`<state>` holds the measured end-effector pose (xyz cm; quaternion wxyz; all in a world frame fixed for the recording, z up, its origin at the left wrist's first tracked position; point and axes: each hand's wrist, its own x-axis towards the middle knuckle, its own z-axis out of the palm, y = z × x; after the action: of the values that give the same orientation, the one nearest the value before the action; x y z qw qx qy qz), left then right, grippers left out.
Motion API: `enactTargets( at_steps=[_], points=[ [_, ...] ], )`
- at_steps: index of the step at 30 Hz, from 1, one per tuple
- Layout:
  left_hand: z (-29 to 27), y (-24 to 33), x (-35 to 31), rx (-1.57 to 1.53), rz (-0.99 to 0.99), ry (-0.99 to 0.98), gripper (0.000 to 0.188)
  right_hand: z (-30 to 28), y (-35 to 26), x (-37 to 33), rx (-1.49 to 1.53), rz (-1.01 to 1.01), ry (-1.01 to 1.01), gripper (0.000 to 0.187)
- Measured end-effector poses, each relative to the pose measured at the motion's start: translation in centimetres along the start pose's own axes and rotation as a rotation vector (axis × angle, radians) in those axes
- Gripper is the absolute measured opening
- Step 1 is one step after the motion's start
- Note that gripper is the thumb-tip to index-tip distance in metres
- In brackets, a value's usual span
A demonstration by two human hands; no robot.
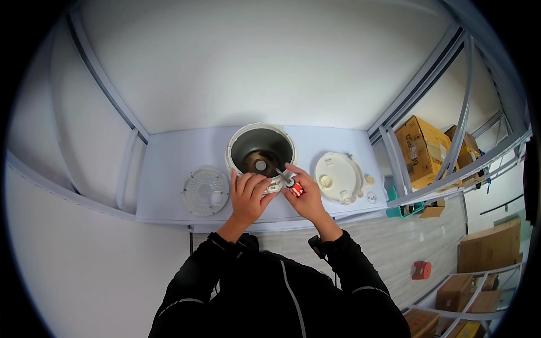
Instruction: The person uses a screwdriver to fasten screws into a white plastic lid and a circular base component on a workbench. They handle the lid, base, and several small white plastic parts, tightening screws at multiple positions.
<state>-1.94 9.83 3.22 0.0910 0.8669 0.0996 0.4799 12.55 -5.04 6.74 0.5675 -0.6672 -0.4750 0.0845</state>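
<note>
The round body of a rice cooker (265,138), white-rimmed with a dark grey inside, stands at the middle of the table. Its floor looks brownish, with a pale disc in the centre. My left hand (247,194) grips the cooker's front rim, fingers bent over it and a white part at the front edge. Closed round a screwdriver (296,188) with a red and black handle, my right hand (306,195) is at the front right of the rim. The shaft points up and left towards the rim; its tip is too small to make out.
A clear round cover (205,190) lies left of the cooker. To the right is a white round lid part (340,177), with small round pieces (371,198) beside it. Metal frame posts flank the table (163,158). Cardboard boxes (424,151) and a red stool (421,270) stand further right.
</note>
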Motion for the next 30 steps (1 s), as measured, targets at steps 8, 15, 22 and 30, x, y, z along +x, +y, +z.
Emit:
enactTargets(
  at_steps=[8, 15, 22, 30],
  points=[
    [-0.6, -0.1, 0.3, -0.02, 0.006, -0.036, 0.041, -0.3, 0.4, 0.4, -0.038, -0.023, -0.045, 0.026],
    [-0.2, -0.3, -0.2, -0.015, 0.012, -0.03, 0.046, -0.5, -0.9, 0.3, -0.084, 0.033, -0.07, 0.026],
    [0.2, 0.4, -0.2, -0.003, -0.016, -0.03, 0.044, -0.5, -0.8, 0.0, -0.092, 0.035, -0.048, 0.025],
    [0.5, 1.4, 0.4, 0.012, -0.067, 0.002, 0.051, -1.4, -0.7, 0.6, 0.082, 0.042, -0.099, 0.022]
  ],
)
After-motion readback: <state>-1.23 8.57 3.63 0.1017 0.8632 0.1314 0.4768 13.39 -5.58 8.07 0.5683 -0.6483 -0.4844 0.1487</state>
